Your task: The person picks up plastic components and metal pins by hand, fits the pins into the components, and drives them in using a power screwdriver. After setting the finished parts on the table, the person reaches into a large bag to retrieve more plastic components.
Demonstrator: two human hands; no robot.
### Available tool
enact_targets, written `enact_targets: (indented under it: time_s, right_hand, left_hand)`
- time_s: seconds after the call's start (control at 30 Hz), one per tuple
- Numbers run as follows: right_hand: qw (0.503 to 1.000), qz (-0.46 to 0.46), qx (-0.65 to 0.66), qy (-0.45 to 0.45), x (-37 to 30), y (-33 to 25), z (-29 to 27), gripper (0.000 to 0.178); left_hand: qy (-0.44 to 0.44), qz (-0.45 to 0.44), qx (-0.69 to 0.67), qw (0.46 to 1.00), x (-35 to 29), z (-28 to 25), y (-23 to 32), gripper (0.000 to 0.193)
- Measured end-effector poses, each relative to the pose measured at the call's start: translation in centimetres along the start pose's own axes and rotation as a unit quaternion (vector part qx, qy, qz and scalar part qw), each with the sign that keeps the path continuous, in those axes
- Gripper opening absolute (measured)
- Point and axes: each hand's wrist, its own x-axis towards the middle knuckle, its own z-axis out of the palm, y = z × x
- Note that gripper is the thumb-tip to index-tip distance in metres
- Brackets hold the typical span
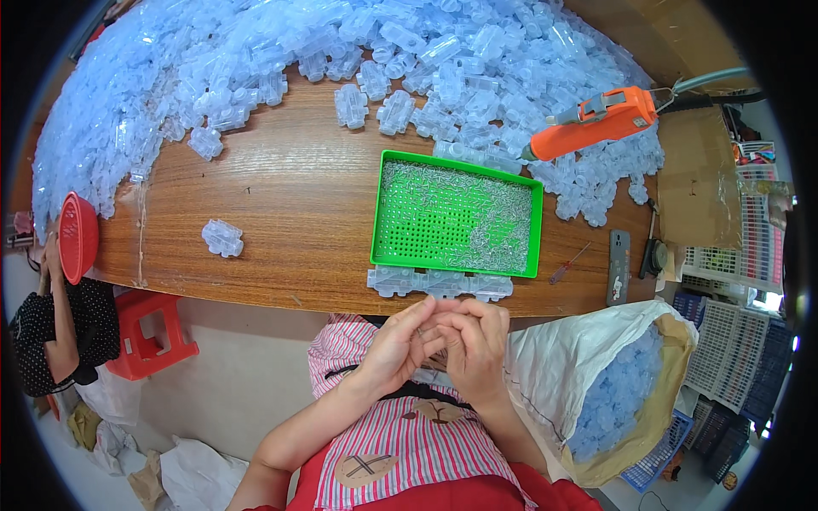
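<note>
Over my lap at the table's near edge, my left hand (397, 342) and my right hand (479, 345) meet at the fingertips. Both sets of fingers are pinched closed; whatever they hold is too small or hidden to make out. Just beyond them, a row of clear plastic housings (443, 282) lies along the near side of a green tray (376, 223). Many small silvery screws (503, 230) are spread in that tray, thickest toward its right side. An orange electric screwdriver (594, 124) is at the tray's far right, over the heap, apart from both hands.
A large heap of clear plastic housings (221, 51) covers the table's far side; a single housing (222, 238) lies at left. At right are a small screwdriver (569, 263), a dark phone (619, 267) and an open sack (545, 358). Another person with a red basket (77, 238) and a red stool (152, 334) are left.
</note>
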Motion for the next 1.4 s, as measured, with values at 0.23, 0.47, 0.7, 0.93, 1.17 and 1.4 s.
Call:
enact_targets:
  time_s: [0.23,0.47,0.7,0.93,1.17,1.4]
  right_hand:
    - [0.998,0.001,-0.062,0.008,0.2,0.1,-0.3,0.012]
    - [0.997,-0.005,-0.065,0.035,0.0,0.1,0.3,0.011]
    - [0.998,0.064,-0.001,0.016,0.4,0.0,0.5,0.013]
    - [0.998,0.03,-0.044,-0.02,1.1,-0.6,0.7,0.012]
    - [0.999,0.047,0.026,0.008,2.0,2.0,2.4,0.012]
    - [0.998,-0.023,-0.063,-0.005,2.3,2.8,3.3,0.013]
  left_hand:
    - [0.036,0.016,0.089,0.995,0.0,-1.1,-0.4,0.021]
    - [0.067,0.025,0.127,0.989,0.2,-1.4,-0.4,0.022]
    - [0.083,0.052,0.108,0.989,0.2,-1.4,-0.6,0.023]
    - [0.082,0.055,0.102,0.99,0.5,-2.3,-0.8,0.025]
    - [0.116,0.054,0.065,0.99,0.3,-2.2,-0.8,0.029]
    - [0.124,0.027,-0.019,0.992,-0.3,-3.5,0.0,0.029]
